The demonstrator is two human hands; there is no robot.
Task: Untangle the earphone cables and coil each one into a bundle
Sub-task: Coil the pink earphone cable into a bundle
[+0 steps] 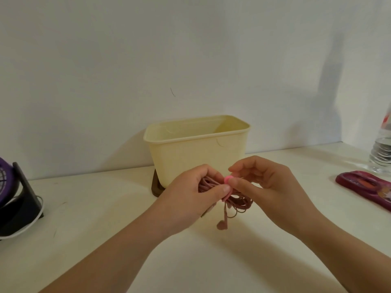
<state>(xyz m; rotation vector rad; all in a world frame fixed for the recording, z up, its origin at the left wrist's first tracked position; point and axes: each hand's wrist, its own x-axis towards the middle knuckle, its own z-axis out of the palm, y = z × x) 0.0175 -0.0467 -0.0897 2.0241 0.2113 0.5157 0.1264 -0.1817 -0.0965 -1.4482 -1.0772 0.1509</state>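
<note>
Head view: left hand (190,192) fingers grip the pink earphone coil (240,202), right hand (267,185) pinches its pink fastener (229,179); a slip would let loops spring loose

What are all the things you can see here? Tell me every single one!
earphone cable: one, dusty pink, coiled, held above the table
earbud: one seen, pink, hanging under the coil
cable tie: one, bright pink, on top of the coil
container: one, cream, open top, middle back of the table
base: one, dark brown, under the container
fan: one, purple on a black stand, left edge
flat case: one, maroon, right side
bottle: one, clear plastic, right edge
table: one, white
left hand: grips the coil
right hand: pinches the cable tie
</note>
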